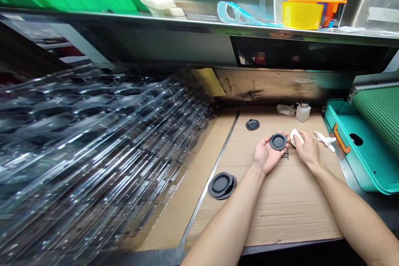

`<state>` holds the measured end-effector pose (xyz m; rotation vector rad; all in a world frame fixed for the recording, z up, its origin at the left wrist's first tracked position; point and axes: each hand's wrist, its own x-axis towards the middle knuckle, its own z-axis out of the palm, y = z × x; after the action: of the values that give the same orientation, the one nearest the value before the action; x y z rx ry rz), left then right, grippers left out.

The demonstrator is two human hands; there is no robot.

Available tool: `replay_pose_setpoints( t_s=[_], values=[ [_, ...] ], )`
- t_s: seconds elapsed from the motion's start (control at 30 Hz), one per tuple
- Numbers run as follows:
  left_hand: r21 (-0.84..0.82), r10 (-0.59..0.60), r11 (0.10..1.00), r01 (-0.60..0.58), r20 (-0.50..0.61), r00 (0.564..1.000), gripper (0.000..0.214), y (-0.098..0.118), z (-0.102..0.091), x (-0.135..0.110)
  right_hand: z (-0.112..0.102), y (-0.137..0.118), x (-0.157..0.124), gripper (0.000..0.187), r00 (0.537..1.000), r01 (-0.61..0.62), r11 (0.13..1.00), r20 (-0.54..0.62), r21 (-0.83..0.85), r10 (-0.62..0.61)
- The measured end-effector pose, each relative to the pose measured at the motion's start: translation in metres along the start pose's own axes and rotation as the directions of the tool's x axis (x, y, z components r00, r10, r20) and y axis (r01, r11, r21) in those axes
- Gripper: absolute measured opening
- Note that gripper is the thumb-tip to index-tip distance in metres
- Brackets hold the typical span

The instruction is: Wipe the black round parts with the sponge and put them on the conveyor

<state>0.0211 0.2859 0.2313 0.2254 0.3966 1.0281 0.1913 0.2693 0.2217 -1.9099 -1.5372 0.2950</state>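
Note:
My left hand (266, 154) lies palm up and holds a dark grey rubber disc with a raised rim (278, 141) on its fingers. My right hand (307, 148) pinches a white pad, perhaps a sponge or folded cloth (296, 137), close beside that disc's right edge. A similar single disc (252, 124) lies on the cardboard (274, 212) beyond my hands. A small stack of such discs (221, 185) sits to the left of my left hand.
A white plastic bottle (303, 113) and crumpled clear plastic (286, 109) stand at the back. A white item (324, 140) lies right of my right hand, beside a teal tray with an orange handle (361, 162). Stacked clear plastic trays (93, 145) fill the left. A shelf (199, 23) runs overhead.

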Motion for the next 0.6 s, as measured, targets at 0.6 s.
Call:
replay_pose_setpoints(
  t_s=[0.6],
  values=[
    [0.776, 0.721, 0.19, -0.601, 0.305, 0.622, 0.089, -0.028, 0.017, -0.023, -0.003, 0.0, 0.001, 0.045, 0.999, 0.017, 0.997, 0.039, -0.073, -0.014]
  ],
)
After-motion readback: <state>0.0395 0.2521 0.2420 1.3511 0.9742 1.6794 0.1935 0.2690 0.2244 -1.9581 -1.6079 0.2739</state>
